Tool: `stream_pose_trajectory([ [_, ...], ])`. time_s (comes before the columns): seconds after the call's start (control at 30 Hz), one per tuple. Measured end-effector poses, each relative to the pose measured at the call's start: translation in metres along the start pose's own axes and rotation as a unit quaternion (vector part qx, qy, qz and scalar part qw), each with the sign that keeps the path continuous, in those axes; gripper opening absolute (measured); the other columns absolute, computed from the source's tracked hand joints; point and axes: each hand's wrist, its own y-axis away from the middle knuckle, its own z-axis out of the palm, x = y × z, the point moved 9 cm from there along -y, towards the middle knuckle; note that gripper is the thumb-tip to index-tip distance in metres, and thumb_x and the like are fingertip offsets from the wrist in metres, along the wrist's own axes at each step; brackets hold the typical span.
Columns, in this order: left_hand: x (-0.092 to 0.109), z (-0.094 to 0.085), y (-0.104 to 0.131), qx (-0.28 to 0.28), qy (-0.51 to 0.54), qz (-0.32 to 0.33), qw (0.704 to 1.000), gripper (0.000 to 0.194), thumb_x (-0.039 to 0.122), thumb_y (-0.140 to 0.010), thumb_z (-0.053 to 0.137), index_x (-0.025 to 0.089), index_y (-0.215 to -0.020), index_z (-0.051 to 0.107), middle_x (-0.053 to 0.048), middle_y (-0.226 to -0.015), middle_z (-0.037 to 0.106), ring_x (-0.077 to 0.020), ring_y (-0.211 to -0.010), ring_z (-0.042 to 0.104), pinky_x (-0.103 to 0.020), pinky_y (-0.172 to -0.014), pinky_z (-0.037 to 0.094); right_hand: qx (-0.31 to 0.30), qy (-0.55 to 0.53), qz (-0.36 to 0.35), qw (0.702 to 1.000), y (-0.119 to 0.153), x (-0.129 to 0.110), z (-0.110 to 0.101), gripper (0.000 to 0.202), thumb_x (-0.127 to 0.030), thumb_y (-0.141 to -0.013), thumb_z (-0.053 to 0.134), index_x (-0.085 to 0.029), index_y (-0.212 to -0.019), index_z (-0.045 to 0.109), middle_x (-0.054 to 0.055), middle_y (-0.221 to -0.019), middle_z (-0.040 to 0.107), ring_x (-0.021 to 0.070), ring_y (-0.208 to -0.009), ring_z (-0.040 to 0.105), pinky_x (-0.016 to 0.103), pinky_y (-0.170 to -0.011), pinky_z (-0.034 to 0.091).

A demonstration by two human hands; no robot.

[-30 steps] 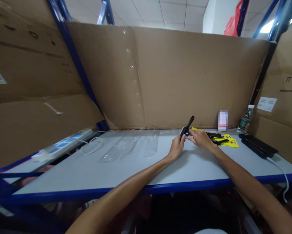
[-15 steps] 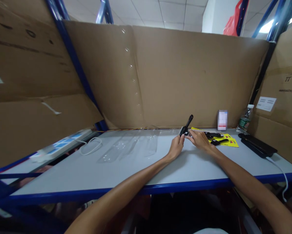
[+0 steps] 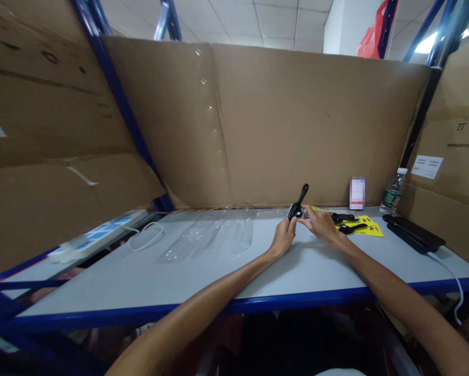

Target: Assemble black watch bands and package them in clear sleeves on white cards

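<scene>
We work at a grey table (image 3: 203, 271) with a blue front edge, closed in by a tall cardboard wall (image 3: 281, 125) behind and boxes on both sides. This leaves open room mainly toward the left, where only flat clear plastic sleeves (image 3: 207, 237) lie, and toward us, where the surface is bare up to the edge.

Our left hand (image 3: 283, 237) is closed around the lower end of a small black tool (image 3: 297, 202), which stands tilted up and away, just in front of the cardboard wall. Our right hand (image 3: 321, 224) meets it at the base with narrow, pinching fingers; we cannot tell exactly what they hold there. We judge that the step in hand is adjusting or fitting this tool, so the next move seems to call for a steady left grip and fine work from the right fingertips.

Just beside the right hand lie yellow cards (image 3: 365, 225) with more black pieces on them. Farther right are a long black device (image 3: 414, 234) and a water bottle (image 3: 393, 192), so room on that side is tight.
</scene>
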Motion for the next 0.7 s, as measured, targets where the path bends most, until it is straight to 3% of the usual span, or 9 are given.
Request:
stream_pose_trajectory([
  [0.2, 0.001, -0.002, -0.001, 0.006, -0.03, 0.014, 0.999, 0.047, 0.061, -0.092, 0.04, 0.022, -0.067, 0.042, 0.004, -0.054, 0.043, -0.0105, -0.049, 0.041, -0.024, -0.05, 0.028, -0.034, 0.096, -0.013, 0.995, 0.0, -0.011, -0.004, 0.037, -0.046, -0.103, 0.049, -0.015, -0.123, 0.055, 0.012, -0.099, 0.075, 0.0241, -0.089, 0.071, 0.027, -0.064, 0.037],
  [0.43, -0.002, -0.001, -0.003, -0.009, -0.057, 0.016, 0.998, 0.041, 0.055, -0.093, 0.041, 0.022, -0.069, 0.043, 0.004, -0.055, 0.044, -0.0111, -0.05, 0.042, -0.024, -0.051, 0.028, -0.081, 0.113, -0.007, 0.99, 0.001, -0.014, -0.001, 0.041, -0.047, -0.106, 0.042, -0.014, -0.13, 0.05, 0.014, -0.107, 0.075, 0.0266, -0.093, 0.072, 0.029, -0.063, 0.037],
  [0.7, 0.003, -0.002, -0.002, -0.011, -0.065, 0.03, 0.997, 0.041, 0.057, -0.092, 0.04, 0.023, -0.07, 0.042, 0.005, -0.054, 0.042, -0.0114, -0.05, 0.041, -0.025, -0.052, 0.029, -0.068, 0.106, -0.005, 0.992, 0.001, -0.013, -0.001, 0.041, -0.047, -0.106, 0.042, -0.015, -0.131, 0.051, 0.015, -0.113, 0.074, 0.0256, -0.094, 0.071, 0.028, -0.064, 0.036],
])
